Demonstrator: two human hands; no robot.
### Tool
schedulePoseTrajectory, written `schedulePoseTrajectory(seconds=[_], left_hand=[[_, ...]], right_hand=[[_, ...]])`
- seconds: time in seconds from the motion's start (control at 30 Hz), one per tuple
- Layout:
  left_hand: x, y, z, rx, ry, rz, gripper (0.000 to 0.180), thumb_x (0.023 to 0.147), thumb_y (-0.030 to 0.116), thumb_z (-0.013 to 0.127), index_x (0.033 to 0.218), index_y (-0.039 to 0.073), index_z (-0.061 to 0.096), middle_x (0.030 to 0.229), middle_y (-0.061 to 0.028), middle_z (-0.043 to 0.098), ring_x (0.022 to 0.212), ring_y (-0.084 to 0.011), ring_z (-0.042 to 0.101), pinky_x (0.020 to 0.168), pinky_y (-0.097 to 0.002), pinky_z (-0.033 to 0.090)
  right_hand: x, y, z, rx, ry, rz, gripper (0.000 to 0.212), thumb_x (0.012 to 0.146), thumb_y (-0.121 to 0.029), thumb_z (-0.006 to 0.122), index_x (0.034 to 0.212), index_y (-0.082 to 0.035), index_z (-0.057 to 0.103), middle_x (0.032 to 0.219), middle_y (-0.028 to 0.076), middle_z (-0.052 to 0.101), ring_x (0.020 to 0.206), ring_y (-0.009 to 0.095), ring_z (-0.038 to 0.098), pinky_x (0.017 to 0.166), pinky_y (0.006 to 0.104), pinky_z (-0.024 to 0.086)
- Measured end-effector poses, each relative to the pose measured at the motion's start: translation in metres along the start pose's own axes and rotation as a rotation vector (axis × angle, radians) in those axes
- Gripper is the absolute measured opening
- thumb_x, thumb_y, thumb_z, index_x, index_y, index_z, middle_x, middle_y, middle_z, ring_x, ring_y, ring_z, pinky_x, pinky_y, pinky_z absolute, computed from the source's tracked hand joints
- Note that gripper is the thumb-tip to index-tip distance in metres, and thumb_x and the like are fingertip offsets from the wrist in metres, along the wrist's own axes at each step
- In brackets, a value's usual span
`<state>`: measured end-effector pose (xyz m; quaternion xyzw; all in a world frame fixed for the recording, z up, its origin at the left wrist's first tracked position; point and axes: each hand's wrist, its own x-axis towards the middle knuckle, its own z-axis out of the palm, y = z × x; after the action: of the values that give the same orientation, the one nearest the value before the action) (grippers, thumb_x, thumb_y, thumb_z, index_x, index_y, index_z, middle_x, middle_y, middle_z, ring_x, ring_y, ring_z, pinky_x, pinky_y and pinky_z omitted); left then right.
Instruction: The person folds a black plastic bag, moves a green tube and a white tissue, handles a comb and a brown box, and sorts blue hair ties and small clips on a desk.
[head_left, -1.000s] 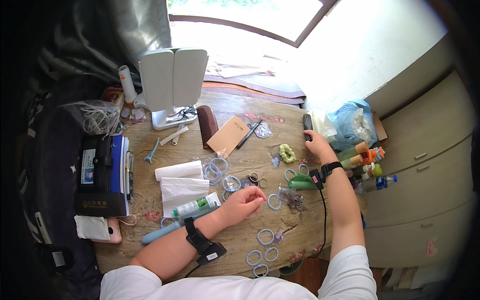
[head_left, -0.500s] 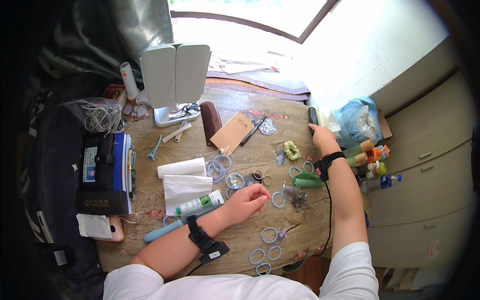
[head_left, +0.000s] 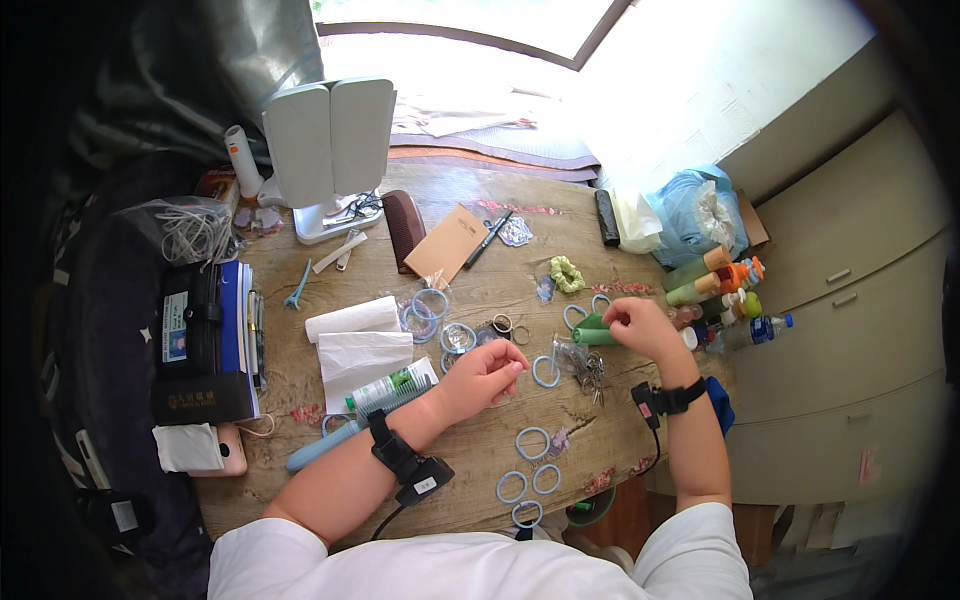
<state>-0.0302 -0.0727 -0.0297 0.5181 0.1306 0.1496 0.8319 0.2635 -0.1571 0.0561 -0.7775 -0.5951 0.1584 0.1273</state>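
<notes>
The green roll lies toward the table's right edge, at the right hand's curled fingertips; whether they pinch it, I cannot tell. The left hand looks empty, loosely parted. The roll seems light, soft, slippery; its middle suits gripping.

Wood-grain table. Noted directly on it: brn comb; tan card, blk pen adj.; grn scrunchie; wht paper L of ctr; 4 lt-blue rings nr front edge; grn roll.
</notes>
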Motion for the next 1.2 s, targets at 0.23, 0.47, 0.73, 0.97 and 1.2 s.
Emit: schedulePoseTrajectory(seconds=[0.23, 0.47, 0.73, 0.97, 1.2], left_hand=[[0.003, -0.003, 0.001, 0.036, -0.004, 0.013, 0.014, 0.097, 0.017, 0.052, 0.103, 0.005, 0.055, 0.072, 0.0001, 0.056, 0.056, -0.0041, 0.046, 0.049, -0.0182, 0.037], [0.002, -0.005, -0.001, 0.045, 0.009, 0.029, 0.014, 0.096, 0.017, 0.053, 0.103, 0.005, 0.056, 0.071, 0.0006, 0.056, 0.056, -0.0039, 0.046, 0.049, -0.0181, 0.037], [0.000, -0.002, 0.000, 0.042, -0.004, 0.056, 0.013, 0.096, 0.017, 0.053, 0.103, 0.007, 0.056, 0.072, 0.0012, 0.054, 0.059, -0.0040, 0.048, 0.053, -0.0175, 0.040], [0.004, -0.005, 0.000, 0.019, -0.029, 0.049, 0.013, 0.095, 0.014, 0.053, 0.103, 0.004, 0.055, 0.074, 0.0007, 0.055, 0.061, -0.0042, 0.048, 0.053, -0.0190, 0.040], [0.003, -0.008, -0.001, 0.029, -0.024, 0.050, 0.013, 0.094, 0.012, 0.052, 0.104, 0.005, 0.055, 0.073, 0.0002, 0.054, 0.061, -0.0045, 0.047, 0.053, -0.0194, 0.039]], right_hand=[[-0.036, 0.024, 0.035, -0.206, 0.167, -0.081, 0.027, 0.070, -0.013, 0.069, 0.096, -0.010, 0.064, 0.097, 0.010, 0.061, 0.098, 0.033, 0.054, 0.086, 0.0411, 0.046], [-0.033, 0.012, 0.030, 0.083, 0.337, 0.069, 0.026, 0.077, -0.015, 0.060, 0.100, -0.003, 0.061, 0.086, 0.013, 0.062, 0.075, 0.028, 0.059, 0.071, 0.0374, 0.048], [-0.018, -0.016, 0.021, 0.536, 0.358, 0.222, 0.035, 0.086, -0.022, 0.059, 0.110, 0.002, 0.055, 0.097, 0.012, 0.064, 0.087, 0.021, 0.061, 0.077, 0.0334, 0.047], [0.031, 0.002, 0.005, 0.226, 0.175, 0.266, 0.047, 0.082, -0.026, 0.063, 0.117, 0.002, 0.049, 0.107, 0.022, 0.063, 0.094, 0.030, 0.063, 0.080, 0.0382, 0.049], [0.094, 0.014, -0.009, -0.152, 0.317, 0.517, 0.055, 0.074, -0.024, 0.062, 0.116, 0.003, 0.040, 0.105, 0.030, 0.058, 0.098, 0.045, 0.058, 0.084, 0.0462, 0.049]])
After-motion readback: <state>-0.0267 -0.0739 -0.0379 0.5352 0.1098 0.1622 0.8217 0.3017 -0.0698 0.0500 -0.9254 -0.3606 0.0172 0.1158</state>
